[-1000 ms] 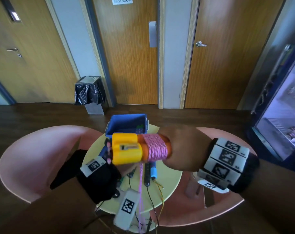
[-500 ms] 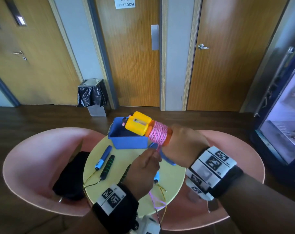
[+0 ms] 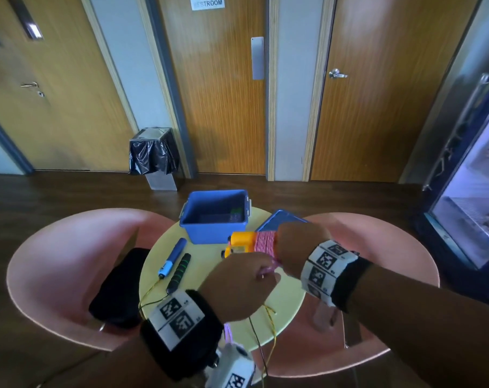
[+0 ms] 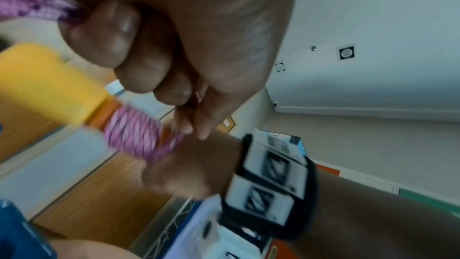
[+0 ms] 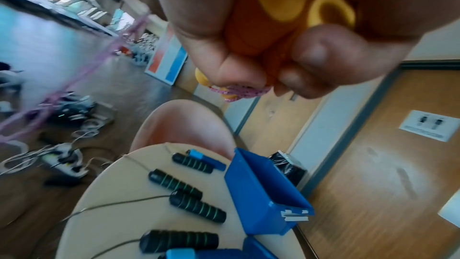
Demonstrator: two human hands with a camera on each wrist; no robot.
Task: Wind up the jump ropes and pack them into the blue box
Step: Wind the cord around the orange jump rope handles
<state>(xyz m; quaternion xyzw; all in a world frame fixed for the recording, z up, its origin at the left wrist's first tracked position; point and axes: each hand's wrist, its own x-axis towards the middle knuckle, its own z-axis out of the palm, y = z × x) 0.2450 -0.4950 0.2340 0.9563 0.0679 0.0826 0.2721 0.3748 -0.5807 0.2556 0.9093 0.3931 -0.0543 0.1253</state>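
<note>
Holding the yellow handles [image 3: 240,243] in the right hand [image 3: 299,249], fingers curled tight round them, above the right side of the round table [image 3: 288,292]. Wound round those handles, close to the fist, many turns of pink rope [image 3: 264,241]. Pinching a loose bit of that same pink rope in the left hand [image 3: 237,287], fingers curled and pressed together on it, just near of the right hand and almost touching it. From the left wrist view, rope end [image 4: 32,5] squeezed between thumb and fingers [image 4: 107,32]. From the right wrist view, loose pink rope trailing off to the left, blurred.

Sitting at the far side of the table, just far and left of the held handles: the blue box [image 3: 215,217], open at the top. Something small and green inside it at the right, too blurry to name. Lying to the right of the box, partly hidden behind the right hand: a flat blue lid [image 3: 277,219].

Lying left on the table, side by side: a blue handle [image 3: 172,257] and a black handle with green rings [image 3: 179,273]. More black handles with green rings [image 5: 196,206] in the right wrist view. Thin yellow cord [image 3: 271,326] and thin dark cord hanging over the near edge.

Standing on each side of the table: a pink chair [image 3: 69,261]. Resting on the left chair: a black bag [image 3: 120,287]. Standing far back by the wooden doors: a bin with a black bag [image 3: 153,158].
</note>
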